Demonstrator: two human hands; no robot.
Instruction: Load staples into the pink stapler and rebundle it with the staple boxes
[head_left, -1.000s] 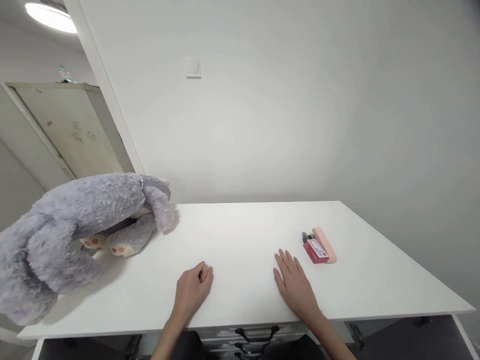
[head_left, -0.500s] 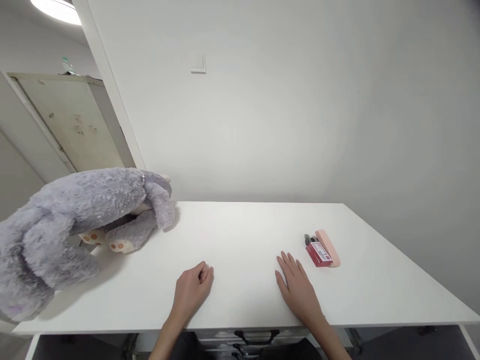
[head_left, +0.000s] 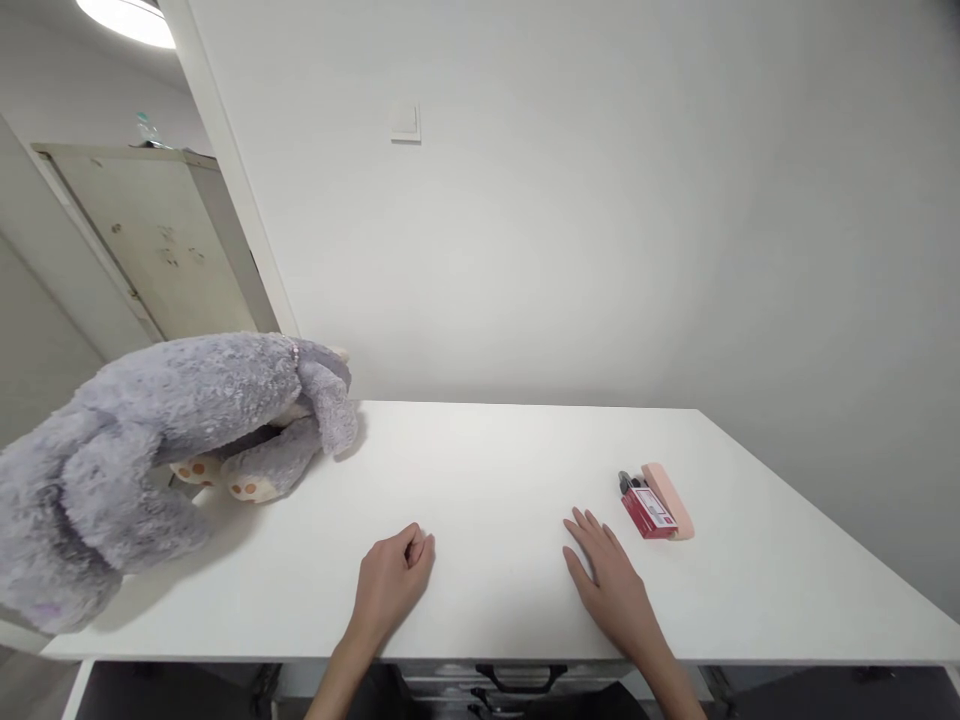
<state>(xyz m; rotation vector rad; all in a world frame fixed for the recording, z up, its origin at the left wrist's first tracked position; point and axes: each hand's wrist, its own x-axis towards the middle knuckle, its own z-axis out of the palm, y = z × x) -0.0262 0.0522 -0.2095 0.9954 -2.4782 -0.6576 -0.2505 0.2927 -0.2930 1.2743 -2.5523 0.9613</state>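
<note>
My left hand [head_left: 393, 580] rests on the white tabletop [head_left: 480, 470] in a loose fist. Its fingers are curled in, and I see nothing held in it. Palm down, my right hand [head_left: 611, 588] lies flat with fingers stretched and thumb apart, holding nothing. Just beyond it to the right is a small red and white box [head_left: 649, 513]. A pale pink elongated case [head_left: 670, 503] lies against the box's right side. At the box's far left end sits a small dark object [head_left: 626, 483], partly hidden and too small to name.
A large grey-purple plush animal [head_left: 202, 390] is slumped over the table's left end. A white wall [head_left: 525, 250] with a switch [head_left: 406, 122] stands behind the table. Black handles [head_left: 521, 680] show below the front edge. A cabinet [head_left: 142, 240] stands farther back left.
The whole view has shifted slightly, so everything appears a little farther right. Both hands keep their poses and places on the table, and the objects lie as before.
</note>
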